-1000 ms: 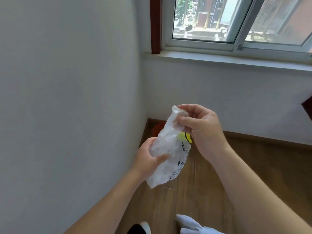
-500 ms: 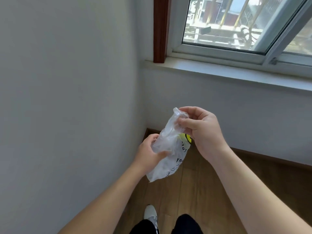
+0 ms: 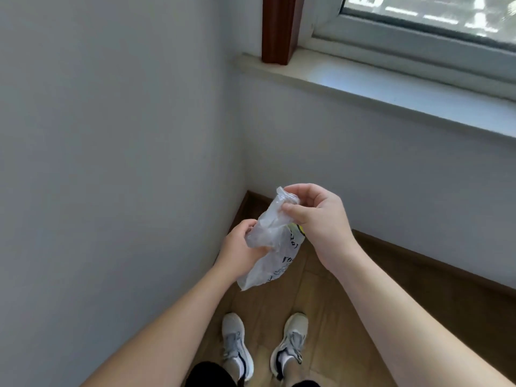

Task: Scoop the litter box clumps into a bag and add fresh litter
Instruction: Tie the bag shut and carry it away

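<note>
A crumpled, see-through plastic bag [image 3: 272, 247] with black print and a yellow spot hangs between my two hands, in front of a room corner. My right hand [image 3: 315, 219] pinches its bunched top end with thumb and fingers. My left hand [image 3: 240, 248] grips the bag's middle from the left side. The bag's lower end dangles free over the floor. No litter box or scoop is in view.
A white wall [image 3: 111, 163] stands close on the left and meets a second wall under a window sill [image 3: 391, 85]. My two grey sneakers [image 3: 237, 347] stand on a wooden floor [image 3: 349, 317] with a dark baseboard.
The view has tilted downward, so the window has slid up and my shoes have come into sight. Both hands keep hold of the bag in about the same grip.
</note>
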### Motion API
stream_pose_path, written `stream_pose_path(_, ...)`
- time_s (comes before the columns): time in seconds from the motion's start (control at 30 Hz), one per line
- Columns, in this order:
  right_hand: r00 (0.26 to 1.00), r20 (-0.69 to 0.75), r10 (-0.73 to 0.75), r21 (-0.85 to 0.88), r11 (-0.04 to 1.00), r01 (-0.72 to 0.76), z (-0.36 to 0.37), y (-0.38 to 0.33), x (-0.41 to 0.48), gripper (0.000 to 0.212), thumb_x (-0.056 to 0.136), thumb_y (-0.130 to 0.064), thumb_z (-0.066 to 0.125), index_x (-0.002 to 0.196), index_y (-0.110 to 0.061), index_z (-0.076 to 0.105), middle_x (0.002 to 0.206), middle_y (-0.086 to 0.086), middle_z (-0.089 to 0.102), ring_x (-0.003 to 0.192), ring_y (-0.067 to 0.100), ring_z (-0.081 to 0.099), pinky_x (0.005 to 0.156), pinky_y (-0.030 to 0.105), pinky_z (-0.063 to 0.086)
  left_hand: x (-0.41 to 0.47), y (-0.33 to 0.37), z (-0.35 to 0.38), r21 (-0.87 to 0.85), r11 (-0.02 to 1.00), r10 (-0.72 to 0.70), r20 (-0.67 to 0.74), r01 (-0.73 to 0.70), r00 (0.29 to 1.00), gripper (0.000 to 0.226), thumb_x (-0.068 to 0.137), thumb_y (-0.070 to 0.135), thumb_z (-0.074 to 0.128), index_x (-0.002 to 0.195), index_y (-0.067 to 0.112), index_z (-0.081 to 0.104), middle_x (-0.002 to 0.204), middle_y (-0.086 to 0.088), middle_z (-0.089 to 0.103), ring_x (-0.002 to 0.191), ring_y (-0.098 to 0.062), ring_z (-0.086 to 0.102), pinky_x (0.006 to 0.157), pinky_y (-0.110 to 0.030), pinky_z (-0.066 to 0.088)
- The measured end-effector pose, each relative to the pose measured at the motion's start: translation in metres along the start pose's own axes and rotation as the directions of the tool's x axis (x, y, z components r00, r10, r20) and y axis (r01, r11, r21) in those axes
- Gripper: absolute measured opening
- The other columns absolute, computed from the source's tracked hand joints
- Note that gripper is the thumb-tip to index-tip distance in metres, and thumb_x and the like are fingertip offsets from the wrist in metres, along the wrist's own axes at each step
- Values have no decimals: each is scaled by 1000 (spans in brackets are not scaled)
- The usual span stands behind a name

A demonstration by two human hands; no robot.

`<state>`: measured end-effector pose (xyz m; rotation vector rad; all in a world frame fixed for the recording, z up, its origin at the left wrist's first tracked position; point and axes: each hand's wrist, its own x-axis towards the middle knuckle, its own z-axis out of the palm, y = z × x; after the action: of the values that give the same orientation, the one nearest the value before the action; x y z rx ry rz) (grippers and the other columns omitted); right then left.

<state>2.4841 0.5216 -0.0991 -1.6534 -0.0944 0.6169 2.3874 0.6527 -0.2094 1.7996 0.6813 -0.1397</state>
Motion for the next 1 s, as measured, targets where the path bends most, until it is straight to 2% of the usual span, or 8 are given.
stream_pose_path(0.2, 995, -38, 91, -39, 995, -92, 1, 79, 65, 23, 85, -2, 69, 100, -19, 72, 94, 0, 72, 87, 12, 70, 71, 27, 59, 85, -77, 40, 6, 998, -57, 44, 56, 997, 36, 85, 33, 75, 116, 33, 57, 106, 13, 67, 93, -3, 64, 80, -23, 55)
stream_pose_path(0.33, 988, -86, 126, -46, 990, -130, 3, 130, 110, 22, 85, -5, 70, 101, -20, 72, 96, -1, 71, 86, 8, 69, 64, 19, 55, 139, -118, 61, 83, 995, -62, 86, 55, 994, 30, 88, 40, 70, 113, 39, 54, 101, 19, 65, 89, 0, 63, 72, -14, 48)
stream_pose_path(0.43, 982, -109, 153, -30, 987, -157, 3, 165, 139, 22, 85, -4, 69, 100, -20, 72, 96, 1, 71, 85, 8, 68, 60, 13, 50, 176, -146, 75, 121, 990, -80, 114, 66, 990, 25, 90, 42, 66, 113, 36, 56, 101, 15, 67, 89, -2, 65, 78, -22, 55)
stream_pose_path(0.57, 972, -147, 184, -38, 981, -191, 3, 210, 172, 22, 87, -7, 69, 101, -25, 71, 98, -3, 71, 90, 8, 67, 60, 12, 50, 220, -180, 94, 201, 978, -89, 151, 57, 985, 25, 91, 48, 62, 110, 33, 59, 97, 13, 69, 83, -5, 67, 75, -27, 57)
stream_pose_path(0.73, 964, -171, 205, -76, 972, -221, 1, 266, 206, 22, 88, -10, 68, 99, -30, 70, 98, -8, 71, 93, 7, 67, 67, 14, 51, 259, -214, 117, 246, 969, -74, 204, 22, 976, 3, 94, 45, 62, 95, 43, 61, 91, 15, 71, 81, 2, 67, 78, -24, 59)
stream_pose_path(0.87, 949, -162, 272, -145, 944, -296, -7, 308, 226, 21, 89, -13, 67, 104, -27, 68, 103, -7, 69, 100, 10, 64, 73, 16, 48, 275, -240, 128, 215, 975, -111, 228, 61, 967, 25, 89, 38, 70, 111, 35, 59, 105, 18, 67, 101, -6, 65, 89, -27, 55)
stream_pose_path(0.93, 939, -141, 314, -212, 917, -339, -12, 323, 229, 25, 90, -13, 65, 113, -23, 65, 111, -6, 67, 106, 12, 62, 76, 16, 47, 275, -243, 129, 265, 962, -124, 218, 63, 968, 31, 88, 34, 73, 111, 35, 53, 101, 27, 58, 95, 4, 59, 81, -16, 49)
stream_pose_path(1.0, 931, -136, 339, -239, 900, -363, -17, 333, 229, 31, 90, -14, 64, 120, -19, 63, 115, -5, 66, 109, 13, 61, 72, 11, 43, 273, -245, 128, 299, 952, -126, 208, 60, 970, 41, 85, 44, 73, 119, 32, 54, 110, 24, 62, 100, 2, 61, 84, -21, 54)
